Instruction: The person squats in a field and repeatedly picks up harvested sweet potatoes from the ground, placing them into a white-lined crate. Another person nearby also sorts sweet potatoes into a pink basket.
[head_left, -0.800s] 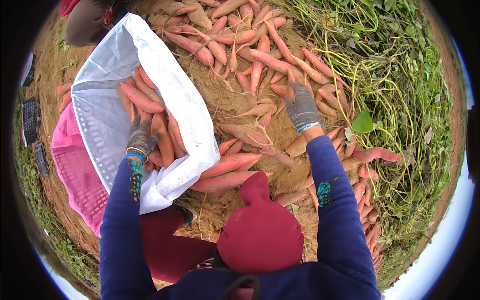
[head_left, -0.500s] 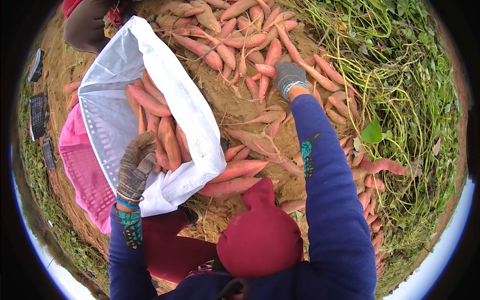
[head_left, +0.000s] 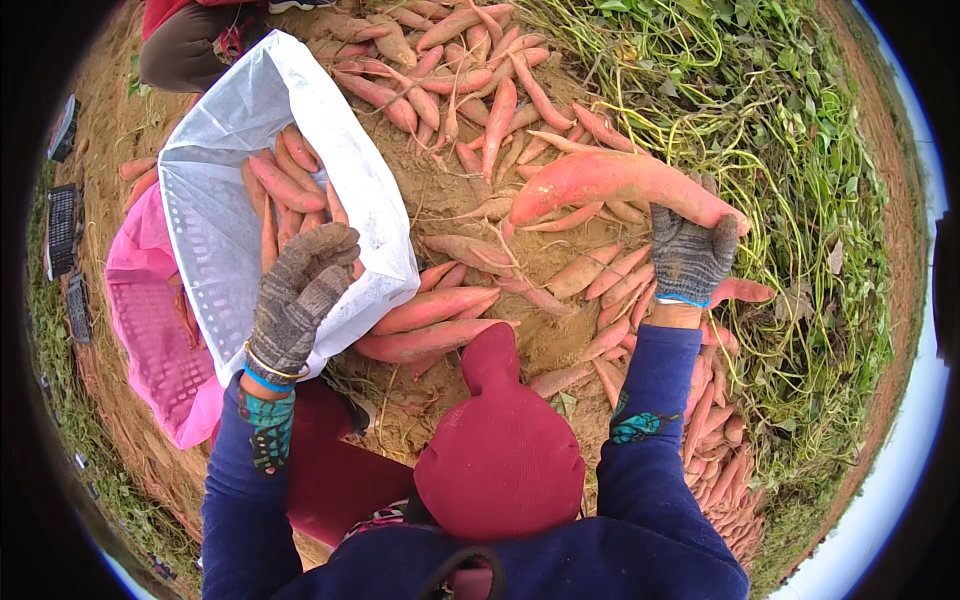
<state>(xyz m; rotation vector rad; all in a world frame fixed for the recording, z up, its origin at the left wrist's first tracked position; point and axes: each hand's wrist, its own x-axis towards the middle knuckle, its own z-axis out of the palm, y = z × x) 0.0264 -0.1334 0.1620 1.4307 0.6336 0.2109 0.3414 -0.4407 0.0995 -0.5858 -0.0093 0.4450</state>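
In my right hand (head_left: 688, 258), which wears a grey knitted glove, is a large reddish sweet potato (head_left: 615, 182). My thumb shows in front of its right end, and its long body points left above the pile. My left hand (head_left: 300, 300), gloved too, hangs over the near part of a pink crate (head_left: 150, 310) with a white liner (head_left: 365, 165). Its fingers are loosely bent and apart, and I see nothing held in them. Several sweet potatoes (head_left: 285, 187) lie inside the liner, some partly hidden behind that hand.
Loose sweet potatoes (head_left: 430, 85) cover the soil beyond and to the right of the crate. A few larger ones (head_left: 430, 338) lie beside its near right corner. Green vines (head_left: 790, 170) spread along the right. Another person's bent leg (head_left: 185, 50) shows at the far left.
My right hand has come back from the pile toward me and to the right, now with the large sweet potato in it. My left hand has shifted slightly right over the crate.
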